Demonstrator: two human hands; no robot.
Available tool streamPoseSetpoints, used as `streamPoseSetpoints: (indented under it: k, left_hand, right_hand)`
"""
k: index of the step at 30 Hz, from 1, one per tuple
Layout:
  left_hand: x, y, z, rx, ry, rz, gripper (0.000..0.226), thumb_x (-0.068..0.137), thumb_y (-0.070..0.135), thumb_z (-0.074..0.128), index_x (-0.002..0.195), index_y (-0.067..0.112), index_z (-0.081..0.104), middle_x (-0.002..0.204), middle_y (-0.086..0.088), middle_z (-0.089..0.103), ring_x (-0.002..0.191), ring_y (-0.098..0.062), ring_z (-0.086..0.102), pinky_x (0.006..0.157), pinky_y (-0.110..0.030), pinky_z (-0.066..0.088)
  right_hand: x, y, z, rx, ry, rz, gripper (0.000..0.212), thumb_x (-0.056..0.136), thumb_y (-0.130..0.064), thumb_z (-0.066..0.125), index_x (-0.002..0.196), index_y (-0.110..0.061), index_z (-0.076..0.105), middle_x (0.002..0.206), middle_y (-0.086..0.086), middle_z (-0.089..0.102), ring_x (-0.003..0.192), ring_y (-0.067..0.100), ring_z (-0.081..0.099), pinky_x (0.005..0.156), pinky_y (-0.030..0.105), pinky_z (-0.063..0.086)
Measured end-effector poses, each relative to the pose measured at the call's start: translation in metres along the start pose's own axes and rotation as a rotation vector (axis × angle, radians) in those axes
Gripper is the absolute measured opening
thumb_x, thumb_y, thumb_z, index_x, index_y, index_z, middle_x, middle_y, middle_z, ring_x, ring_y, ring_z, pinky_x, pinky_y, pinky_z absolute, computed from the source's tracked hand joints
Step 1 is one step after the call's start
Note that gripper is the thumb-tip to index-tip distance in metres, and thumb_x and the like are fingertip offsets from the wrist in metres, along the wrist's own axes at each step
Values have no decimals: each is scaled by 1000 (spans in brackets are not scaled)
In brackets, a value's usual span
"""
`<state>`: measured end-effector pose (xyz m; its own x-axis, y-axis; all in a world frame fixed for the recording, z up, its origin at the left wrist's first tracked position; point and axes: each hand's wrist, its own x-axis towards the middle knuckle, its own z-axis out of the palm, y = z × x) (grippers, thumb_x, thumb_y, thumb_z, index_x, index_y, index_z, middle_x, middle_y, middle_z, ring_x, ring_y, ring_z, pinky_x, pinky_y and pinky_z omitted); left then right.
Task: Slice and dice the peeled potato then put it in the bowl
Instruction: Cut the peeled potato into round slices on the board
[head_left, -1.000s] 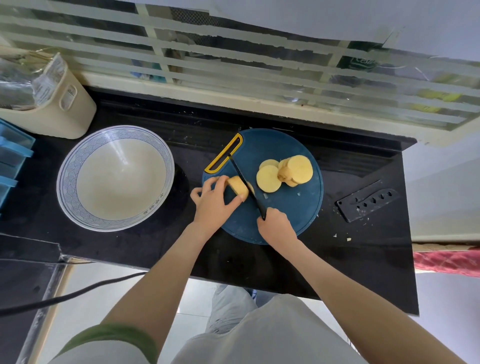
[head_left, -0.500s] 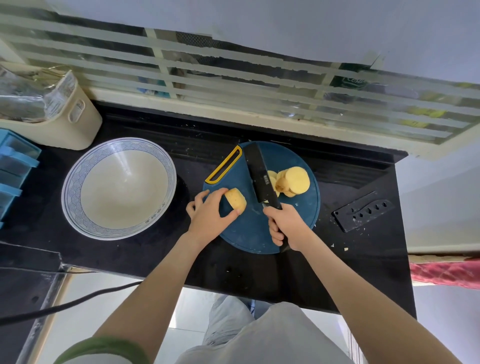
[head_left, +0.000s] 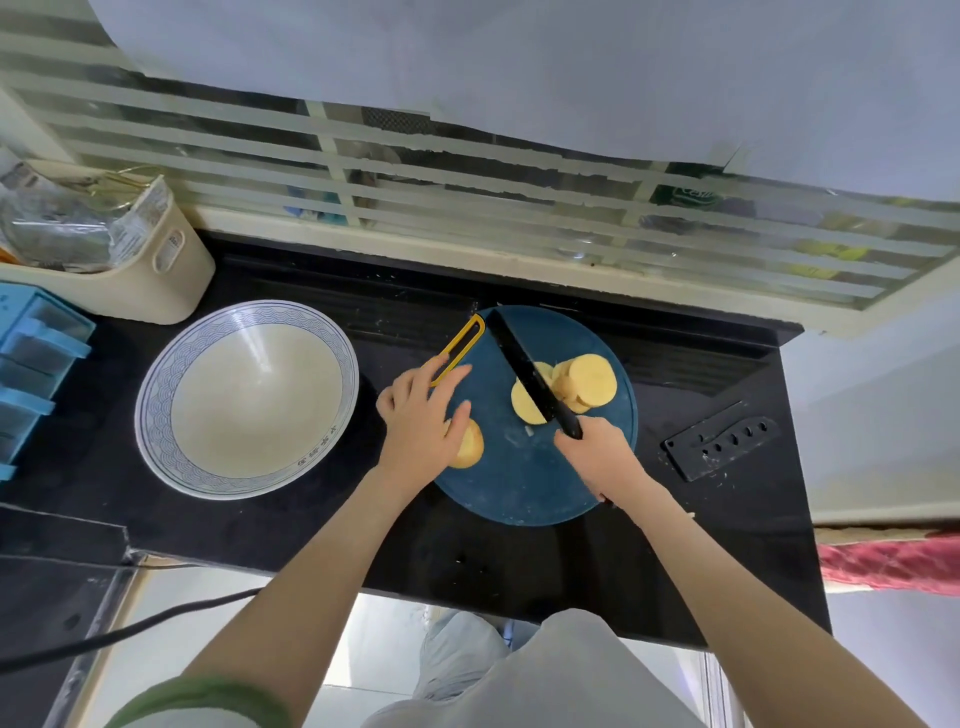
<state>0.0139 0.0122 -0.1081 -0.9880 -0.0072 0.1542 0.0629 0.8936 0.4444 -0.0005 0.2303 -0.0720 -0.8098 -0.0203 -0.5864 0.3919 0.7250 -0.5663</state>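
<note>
We noted left hand (head_left: 421, 418) fingers straightened over the yellow peeled potato stub (head_left: 471, 448); right hand (head_left: 597, 460) fingers gripped the black knife (head_left: 524, 371), shifted onto the round yellow slices (head_left: 592, 379) mid-frame. Dicing pending.

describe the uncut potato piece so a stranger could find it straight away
On the black counter lies a round blue board. The chunk sits at its left edge, partly under the left hand. Unlike the thin slices piled beside the knife, it is thick and lies alone.
</note>
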Motion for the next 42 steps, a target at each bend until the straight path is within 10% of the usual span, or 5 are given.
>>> streamPoseSetpoints:
  k: [14,19,24,34,42]
  left_hand:
    - [54,57,-2,202,-323,357,55,94,59,19,103,40,70,150,6,36,133,-25,31,105,-43,8]
    - [61,71,0,234,-418,233,45,100,54,20,130,45,52,160,5,10,143,-22,12,111,-47,4]
    - [57,60,-7,-35,85,-147,42,100,38,32,134,21,50,134,-3,52,121,-26,44,95,-41,25]
    - [-6,5,4,215,-512,-275,88,70,72,62,133,16,35,131,-6,43,123,-27,42,97,-45,38]
    - [-18,1,15,143,-365,-231,62,79,53,66,123,15,43,124,-7,49,113,-25,46,88,-36,42]
  right_hand:
    - [-15,13,-30,-972,204,-342,27,101,-37,37,111,-14,48,81,-1,61,61,16,52,57,30,49]
    - [-17,19,-30,-917,193,-318,25,100,-36,38,109,-15,47,75,-2,51,63,15,56,61,31,53]
    - [-16,20,-30,-731,230,-220,20,100,-34,39,92,-16,40,74,-1,50,62,16,52,56,28,41]
    - [-6,2,0,-303,179,-138,30,97,-27,46,69,-18,40,66,-2,48,57,10,47,48,23,31]
    - [-4,-6,25,-105,45,-81,26,96,-22,47,71,-15,46,66,-1,47,62,13,46,54,24,33]
